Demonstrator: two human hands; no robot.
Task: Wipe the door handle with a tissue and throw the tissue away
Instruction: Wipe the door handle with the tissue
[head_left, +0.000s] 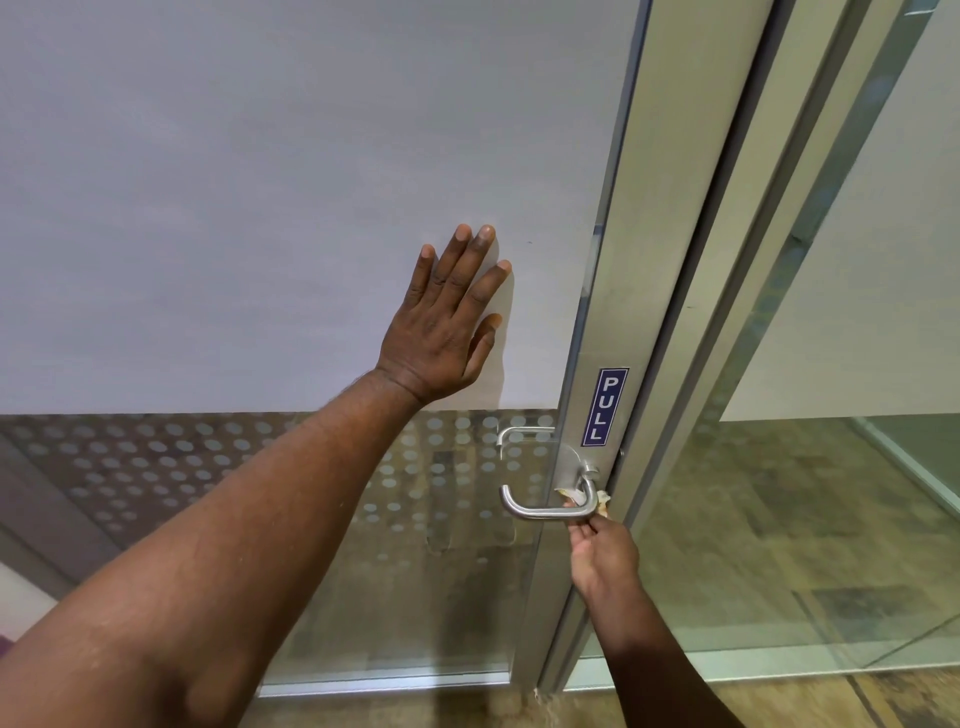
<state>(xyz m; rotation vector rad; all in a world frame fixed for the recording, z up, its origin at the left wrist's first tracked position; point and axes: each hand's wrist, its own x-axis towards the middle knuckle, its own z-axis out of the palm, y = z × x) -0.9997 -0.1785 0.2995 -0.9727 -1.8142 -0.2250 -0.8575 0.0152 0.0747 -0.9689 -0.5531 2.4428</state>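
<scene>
Left hand (445, 322) flat, fingers spread — right hand (602, 553) seemingly pinched closed.

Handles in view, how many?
2. Near handle on this side of the door, right hand wiping it with a tissue. Second handle above it, seen through the glass. None hidden, apparently.

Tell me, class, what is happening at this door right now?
A person is cleaning a door handle. The left hand lies flat against the frosted door. The right hand pinches a tissue against the handle's inner end, below the PULL sign. The tissue is not yet thrown away.
</scene>
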